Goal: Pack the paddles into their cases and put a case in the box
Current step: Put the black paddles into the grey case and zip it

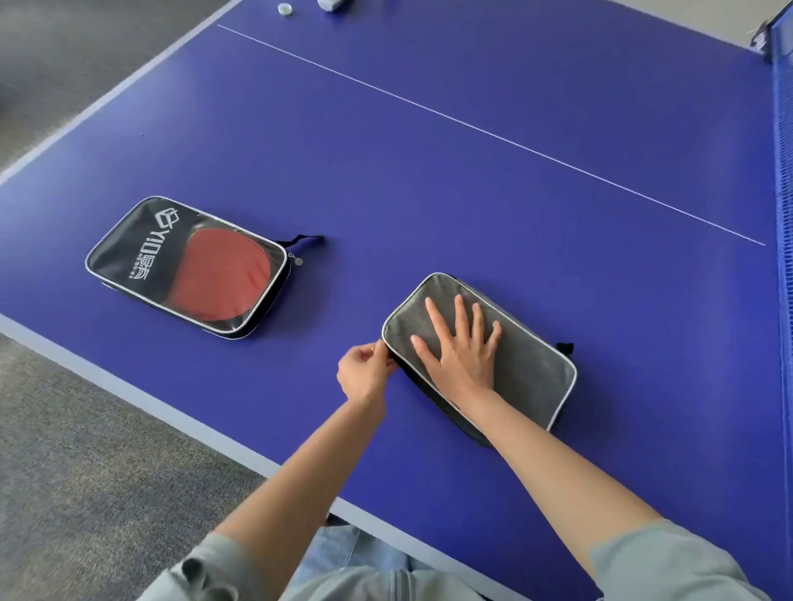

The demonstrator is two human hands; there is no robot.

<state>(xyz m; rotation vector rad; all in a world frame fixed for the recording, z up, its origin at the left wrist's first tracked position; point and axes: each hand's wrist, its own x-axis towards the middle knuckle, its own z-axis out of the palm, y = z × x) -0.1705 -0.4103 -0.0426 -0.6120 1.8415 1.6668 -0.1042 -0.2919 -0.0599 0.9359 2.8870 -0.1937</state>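
Note:
A grey fabric case point(530, 364) with pale piping lies on the blue table, near its front edge. My right hand point(461, 347) rests flat on top of it, fingers spread. My left hand point(364, 371) pinches something small at the case's near-left corner, probably the zipper pull. No paddle shows in this case. To the left lies a black case point(128, 249) with white lettering and a clear window, through which a red paddle point(223, 279) is visible. Its strap and zipper pull stick out on the right side.
The blue table-tennis table point(472, 193) has a white centre line. The net point(785, 171) runs along the right edge. A small white cap point(285, 8) and another pale object point(330, 4) sit at the far edge. Grey carpet lies to the left.

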